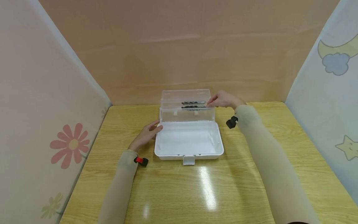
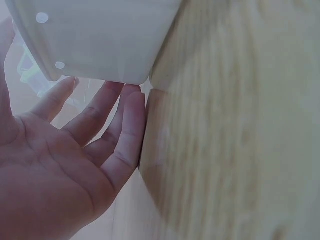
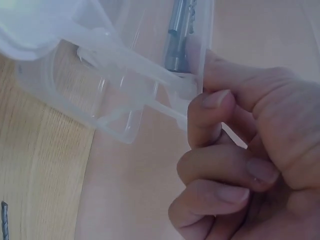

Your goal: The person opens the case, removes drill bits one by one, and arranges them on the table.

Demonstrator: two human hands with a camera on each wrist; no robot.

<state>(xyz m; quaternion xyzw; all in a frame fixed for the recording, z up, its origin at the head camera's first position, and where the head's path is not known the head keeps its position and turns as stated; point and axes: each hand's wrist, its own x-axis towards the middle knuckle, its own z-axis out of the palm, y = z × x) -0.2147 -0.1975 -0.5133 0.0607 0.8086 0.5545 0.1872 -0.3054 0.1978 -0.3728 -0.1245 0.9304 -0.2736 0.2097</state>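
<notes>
A white plastic toolbox [image 1: 188, 140] stands on the table with its lid raised behind its bare base. In the translucent upper tray [image 1: 167, 115] lie several dark drill bits [image 1: 193, 103]. My right hand [image 1: 223, 99] reaches over the tray's right end, with thumb and finger pinching the end of a drill bit [image 3: 191, 15]; the fingertips are partly hidden behind the tray wall, and the other fingers curl below. At the box's rear left corner is my left hand [image 1: 146, 133], its thumb at the rim and its relaxed fingers [image 2: 125, 130] touching the outer side.
A white latch [image 1: 188, 160] hangs at the box's front. One more drill bit [image 3: 5, 220] shows at the edge of the right wrist view, on the wooden table [image 1: 173, 193]. A peach backdrop [image 1: 190, 56] and printed side panels [image 1: 330, 102] enclose the table.
</notes>
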